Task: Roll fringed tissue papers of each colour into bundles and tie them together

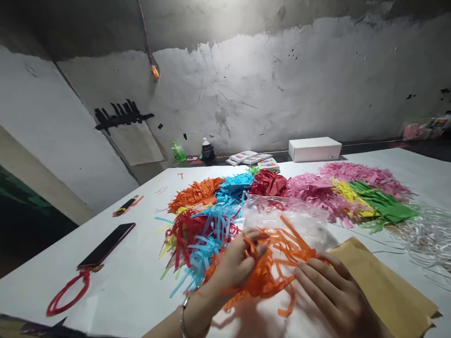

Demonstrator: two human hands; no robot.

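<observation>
My left hand (235, 264) is closed round a bunch of orange paper strips (278, 263) at the table's near edge. My right hand (331, 293) lies beside it with fingers stretched over the strips and the mouth of a clear plastic bag (282, 216). The orange strips spill into that bag. A brown paper envelope (380, 281) lies just right of my right hand. Loose red, blue and yellow strips (197, 239) are heaped left of my left hand.
Piles of shredded paper in orange (195, 193), blue (235, 184), red (268, 183), pink (317, 192), yellow and green (382, 204) cross the white table (123, 281). A black phone (107, 245), red scissors (66, 291), a white box (314, 149) and clear shreds (428, 234) lie around.
</observation>
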